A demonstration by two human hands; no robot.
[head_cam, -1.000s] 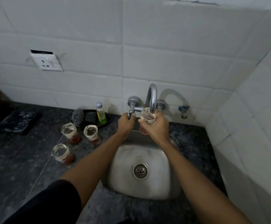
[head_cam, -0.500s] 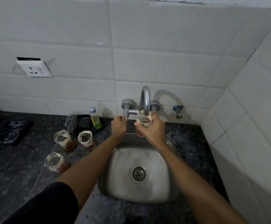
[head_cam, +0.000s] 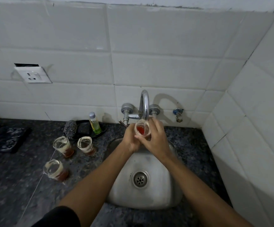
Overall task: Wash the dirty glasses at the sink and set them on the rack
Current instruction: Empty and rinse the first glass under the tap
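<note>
A small clear glass (head_cam: 142,129) with reddish liquid in its bottom sits directly under the spout of the chrome tap (head_cam: 144,105), above the steel sink (head_cam: 162,192). My right hand (head_cam: 155,140) wraps it from the right and my left hand (head_cam: 131,138) holds it from the left, both touching the glass. Three dirty glasses with foam rings and brown dregs stand on the dark counter to the left: one (head_cam: 62,145), a second (head_cam: 85,145) and a third nearer me (head_cam: 54,169). No rack is in view.
A yellow-green soap bottle (head_cam: 95,124) and a steel scrubber (head_cam: 70,128) rest on a dark dish behind the glasses. A dark cloth (head_cam: 5,139) lies at far left. A wall socket (head_cam: 33,74) is upper left, a small valve (head_cam: 178,114) right of the tap. Tiled wall closes the right side.
My left hand has left the tap's handle and come onto the glass beside my right hand. The glass stays under the spout and red liquid now shows in it.
</note>
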